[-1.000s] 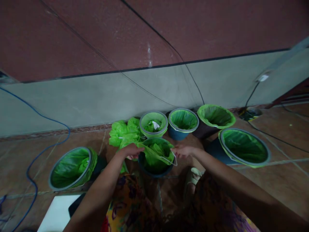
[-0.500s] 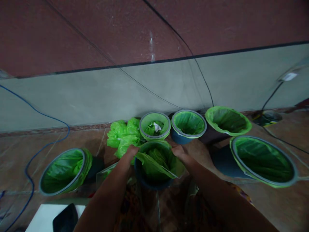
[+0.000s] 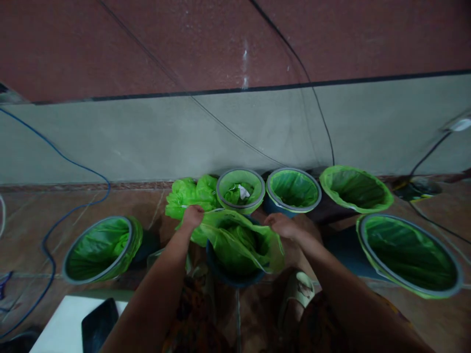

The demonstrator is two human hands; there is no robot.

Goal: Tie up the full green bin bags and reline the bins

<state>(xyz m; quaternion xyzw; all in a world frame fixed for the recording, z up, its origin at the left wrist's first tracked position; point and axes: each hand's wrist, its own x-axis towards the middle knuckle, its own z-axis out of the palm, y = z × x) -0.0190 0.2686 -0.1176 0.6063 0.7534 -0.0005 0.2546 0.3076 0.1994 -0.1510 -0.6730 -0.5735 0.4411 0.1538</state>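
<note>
A dark blue bin [image 3: 235,274] stands on the tiled floor right in front of me, with a green plastic bag [image 3: 239,242] bunched in and over its mouth. My left hand [image 3: 192,215] is closed on the bag's edge at the bin's far left rim. My right hand [image 3: 281,226] grips the bag's edge at the far right rim. The bag's near flap hangs over the bin's front right side.
Several bins lined with green bags stand around: one at left [image 3: 99,249], three along the wall [image 3: 241,189] [image 3: 293,190] [image 3: 355,189], a large one at right [image 3: 408,252]. Loose green bags [image 3: 186,196] lie by the wall. A blue cable [image 3: 47,235] trails left. My sandalled foot [image 3: 296,294] is near the bin.
Both hands have lifted and spread the bag's edge toward the far rim of the bin. The bag now stands higher over the mouth. The view shifted slightly.
</note>
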